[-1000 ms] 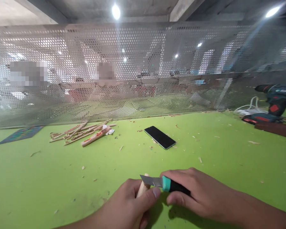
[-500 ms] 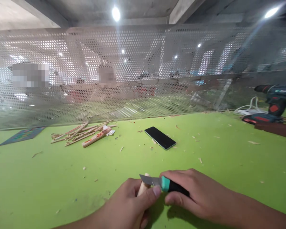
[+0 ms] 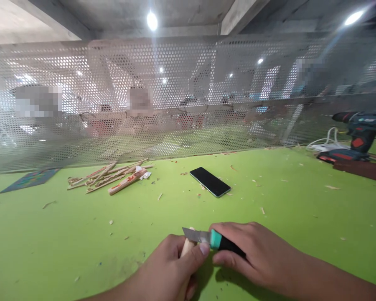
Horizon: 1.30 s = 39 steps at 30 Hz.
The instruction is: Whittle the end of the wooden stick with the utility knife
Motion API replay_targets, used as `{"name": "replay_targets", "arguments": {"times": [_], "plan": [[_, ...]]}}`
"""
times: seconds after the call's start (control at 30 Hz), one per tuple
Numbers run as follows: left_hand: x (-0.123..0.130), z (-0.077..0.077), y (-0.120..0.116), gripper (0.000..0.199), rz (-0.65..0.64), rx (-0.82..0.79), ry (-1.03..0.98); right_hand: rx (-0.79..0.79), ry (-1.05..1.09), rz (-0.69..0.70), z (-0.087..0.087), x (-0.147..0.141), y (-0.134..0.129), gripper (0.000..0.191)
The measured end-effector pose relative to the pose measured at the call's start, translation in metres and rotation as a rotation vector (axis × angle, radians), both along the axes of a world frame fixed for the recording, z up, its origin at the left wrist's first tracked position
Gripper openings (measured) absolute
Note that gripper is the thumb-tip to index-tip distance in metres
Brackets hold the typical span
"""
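Observation:
My left hand (image 3: 175, 265) is closed around a pale wooden stick (image 3: 187, 248), whose upper end sticks out above the fingers. A carving knife (image 3: 228, 245) with a black and teal handle is gripped in my right hand (image 3: 253, 253). Its slanted steel blade lies across the stick near the top end. My left thumb rests at the blade's back, close to the teal collar. Below the fist, the lower part of the stick is mostly hidden by the left hand.
A black phone (image 3: 210, 182) lies ahead on the green tabletop (image 3: 113, 251), among scattered shavings. Left of it are a pile of wooden sticks (image 3: 113, 175) and a dark flat sheet (image 3: 29, 180). A cordless drill (image 3: 362, 133) stands far right. A perforated metal screen (image 3: 181, 96) closes off the back.
The knife and right hand have shifted very slightly left along with the blade. Both hands keep their grips, and the blade stays across the stick.

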<state>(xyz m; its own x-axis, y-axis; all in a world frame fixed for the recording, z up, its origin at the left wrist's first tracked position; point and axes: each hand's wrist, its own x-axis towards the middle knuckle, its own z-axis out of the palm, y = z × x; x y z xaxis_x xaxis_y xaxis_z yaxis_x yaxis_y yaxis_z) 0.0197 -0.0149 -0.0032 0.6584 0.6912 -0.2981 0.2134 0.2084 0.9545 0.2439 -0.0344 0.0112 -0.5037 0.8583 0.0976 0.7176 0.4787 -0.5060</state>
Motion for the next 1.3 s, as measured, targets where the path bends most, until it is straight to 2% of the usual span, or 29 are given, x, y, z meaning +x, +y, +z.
{"name": "replay_targets", "arguments": {"times": [0.2,0.37,0.5,0.67,0.9,1.0,1.1,1.2,1.3], "plan": [[0.0,0.006,0.001,0.059,-0.002,-0.007,0.003,0.015,-0.002,-0.023,-0.002,-0.002,-0.001,0.055],[-0.001,0.001,0.002,0.058,-0.014,-0.014,0.004,0.045,-0.009,-0.096,-0.004,-0.003,0.002,0.051],[-0.001,-0.001,0.004,0.059,-0.023,-0.025,-0.003,-0.004,-0.009,-0.084,-0.004,-0.002,0.004,0.05],[-0.005,0.007,0.007,0.061,-0.081,-0.001,0.034,-0.065,-0.012,-0.089,-0.004,0.0,0.005,0.05],[-0.014,0.013,0.012,0.064,-0.221,0.031,0.06,-0.074,-0.006,-0.079,0.0,0.004,0.004,0.045],[-0.014,0.013,0.012,0.062,-0.229,-0.045,0.0,-0.087,0.008,-0.081,0.001,0.004,0.003,0.044],[-0.014,0.008,0.012,0.058,-0.153,-0.2,-0.13,-0.125,0.029,-0.108,0.002,0.004,0.003,0.041],[-0.012,0.002,0.009,0.063,0.007,-0.326,-0.189,-0.15,0.019,-0.166,0.002,0.005,0.002,0.042],[-0.012,0.001,0.01,0.06,0.18,-0.324,-0.293,-0.153,-0.025,-0.209,0.001,0.007,0.0,0.046]]}}
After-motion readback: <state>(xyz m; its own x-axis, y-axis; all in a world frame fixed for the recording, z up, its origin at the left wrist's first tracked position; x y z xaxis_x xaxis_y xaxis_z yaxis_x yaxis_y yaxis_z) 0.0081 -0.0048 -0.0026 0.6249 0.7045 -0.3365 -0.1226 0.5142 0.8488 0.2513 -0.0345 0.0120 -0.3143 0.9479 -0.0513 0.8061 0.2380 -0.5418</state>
